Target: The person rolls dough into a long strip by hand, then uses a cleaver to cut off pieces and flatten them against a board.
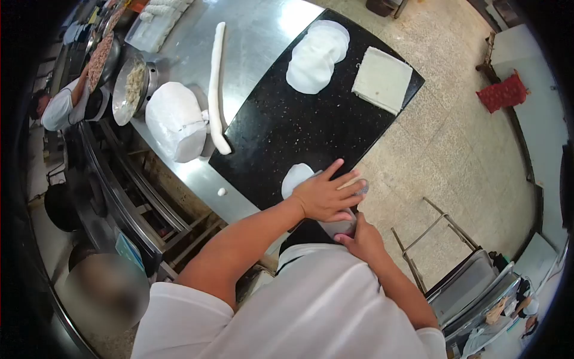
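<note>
My left hand (327,196) lies palm down with its fingers spread, near the front corner of the black board (263,143). Beside its thumb side is a thin round white dough wrapper (296,178), partly covered by the hand. A grey, mesh-like rounded end (362,187) of some object shows past the fingertips. My right hand (366,240) is closer to my body, its thumb and index finger bent around a pale, translucent object (339,226) at the board's edge. Most of that object is hidden by both hands, so its kind cannot be made out.
Farther along the board lie overlapping round wrappers (317,57) and a square white stack (382,81). On the steel table are a dough rope (216,90), a covered white mound (176,122), a filling bowl (128,102) and a small dough piece (222,191). Another person (69,105) stands left.
</note>
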`<state>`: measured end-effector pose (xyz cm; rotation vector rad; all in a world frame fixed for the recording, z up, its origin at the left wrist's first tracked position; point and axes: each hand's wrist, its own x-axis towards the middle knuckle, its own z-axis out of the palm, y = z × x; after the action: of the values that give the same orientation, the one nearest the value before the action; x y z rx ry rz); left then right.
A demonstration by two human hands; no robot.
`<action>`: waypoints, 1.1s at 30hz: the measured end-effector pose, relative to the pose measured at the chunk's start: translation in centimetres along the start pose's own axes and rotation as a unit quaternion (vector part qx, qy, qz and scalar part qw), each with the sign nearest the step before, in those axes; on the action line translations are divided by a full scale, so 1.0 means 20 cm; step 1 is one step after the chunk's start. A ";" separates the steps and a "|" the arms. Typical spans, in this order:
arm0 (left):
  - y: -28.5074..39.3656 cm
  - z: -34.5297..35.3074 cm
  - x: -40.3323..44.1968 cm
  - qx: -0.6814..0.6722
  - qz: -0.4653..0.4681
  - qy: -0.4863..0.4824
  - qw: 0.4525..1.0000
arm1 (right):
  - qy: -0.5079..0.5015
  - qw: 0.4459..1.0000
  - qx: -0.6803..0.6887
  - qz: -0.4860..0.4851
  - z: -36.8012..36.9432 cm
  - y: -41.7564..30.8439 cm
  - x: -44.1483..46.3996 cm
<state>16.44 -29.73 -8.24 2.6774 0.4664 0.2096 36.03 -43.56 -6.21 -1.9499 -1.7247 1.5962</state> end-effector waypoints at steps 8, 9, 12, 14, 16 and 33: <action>-0.28 -0.24 0.28 0.090 -0.061 0.058 0.992 | 0.031 0.994 -0.104 0.034 -0.46 -0.28 0.24; -0.26 -0.25 0.26 0.094 -0.064 0.061 0.992 | 0.031 0.993 -0.107 0.029 -0.43 -0.28 0.22; -0.10 -0.21 0.04 0.092 -0.073 0.002 0.993 | 0.004 1.000 0.015 0.008 -0.20 -0.22 0.05; 0.04 -0.13 -0.14 0.047 -0.048 -0.049 0.997 | -0.043 0.999 0.029 -0.011 -0.02 -0.13 0.00; -0.02 -0.12 -0.09 0.004 -0.010 -0.039 0.999 | -0.044 0.999 0.022 -0.015 -0.04 -0.15 0.05; -0.07 -0.41 -0.12 -0.234 -0.360 -0.111 0.896 | 0.094 0.989 -0.067 0.093 0.19 -0.21 -0.48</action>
<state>11.99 -26.28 -1.66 1.8773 1.1241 -0.1823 32.16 -51.53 0.74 -2.3017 -1.6585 1.3240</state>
